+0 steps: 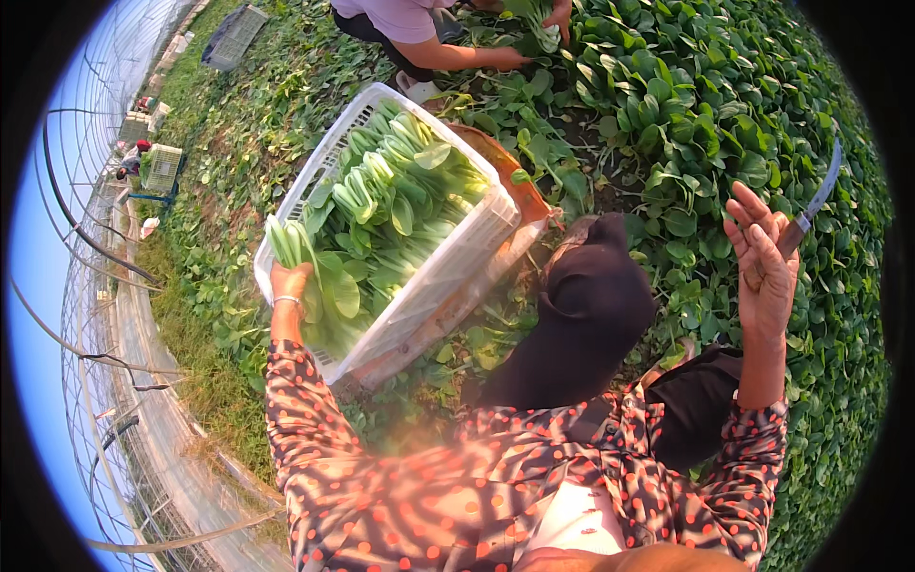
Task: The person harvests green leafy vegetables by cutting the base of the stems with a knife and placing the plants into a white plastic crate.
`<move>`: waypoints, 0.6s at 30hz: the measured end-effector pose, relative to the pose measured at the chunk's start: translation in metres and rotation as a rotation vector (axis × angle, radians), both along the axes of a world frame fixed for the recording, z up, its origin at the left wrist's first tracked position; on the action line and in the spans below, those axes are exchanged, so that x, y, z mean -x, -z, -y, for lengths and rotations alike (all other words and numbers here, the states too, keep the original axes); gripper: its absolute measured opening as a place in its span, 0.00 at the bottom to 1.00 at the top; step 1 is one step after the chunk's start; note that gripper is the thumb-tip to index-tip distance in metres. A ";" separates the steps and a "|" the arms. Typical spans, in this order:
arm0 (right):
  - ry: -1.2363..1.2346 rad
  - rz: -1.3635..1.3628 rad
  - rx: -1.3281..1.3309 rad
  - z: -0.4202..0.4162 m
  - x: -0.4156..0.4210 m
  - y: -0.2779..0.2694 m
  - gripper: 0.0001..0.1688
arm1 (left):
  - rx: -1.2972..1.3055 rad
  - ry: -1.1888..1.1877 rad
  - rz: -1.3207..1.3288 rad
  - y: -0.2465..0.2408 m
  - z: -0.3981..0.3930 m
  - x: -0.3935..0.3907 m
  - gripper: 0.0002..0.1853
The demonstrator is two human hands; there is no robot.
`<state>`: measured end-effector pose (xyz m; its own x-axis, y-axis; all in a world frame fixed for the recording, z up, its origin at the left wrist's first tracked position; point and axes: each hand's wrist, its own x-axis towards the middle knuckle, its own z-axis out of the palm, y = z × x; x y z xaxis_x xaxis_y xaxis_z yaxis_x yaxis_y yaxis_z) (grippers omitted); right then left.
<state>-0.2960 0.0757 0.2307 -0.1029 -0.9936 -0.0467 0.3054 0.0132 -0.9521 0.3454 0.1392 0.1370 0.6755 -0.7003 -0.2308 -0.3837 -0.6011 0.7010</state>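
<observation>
My left hand (291, 282) is at the left end of a white plastic crate (436, 268), closed around a bunch of leafy greens (288, 239) with pale stalks. The bunch is over the crate's inside edge, its leaves hanging inward. More bunches of greens (364, 186) are stacked in the crate, stalk ends mostly upward or to the right. On the right, my right hand (765, 268) is raised above the growing plants and holds a curved harvesting knife (822, 186) by its wooden handle. Its fingers are partly extended, and the blade points up and away from me.
Beneath the crate lies an orange-and-white sack (511, 168). A co-worker (429, 43) crouches beyond it with greens in hand. Dense leafy plants (686, 107) grow at the right. My bent knee (579, 307) is beside the crate. Farther left are more crates (163, 170) and a greenhouse frame (78, 214).
</observation>
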 end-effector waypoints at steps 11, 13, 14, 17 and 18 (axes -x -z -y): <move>0.469 -0.176 -0.180 -0.057 0.156 0.019 0.07 | -0.491 -0.202 0.654 0.208 0.094 0.007 0.39; 0.536 -0.236 -0.275 -0.064 0.155 0.020 0.08 | -0.614 0.023 0.631 0.220 0.082 0.000 0.38; 0.529 -0.239 -0.300 -0.071 0.165 0.036 0.09 | -0.662 0.128 0.614 0.214 0.074 -0.016 0.38; 0.496 -0.219 -0.408 -0.088 0.179 0.083 0.09 | -0.814 0.260 0.568 0.139 0.066 -0.094 0.36; 0.538 -0.191 -0.453 -0.101 0.188 0.097 0.10 | -0.863 0.281 0.545 0.114 0.077 -0.101 0.36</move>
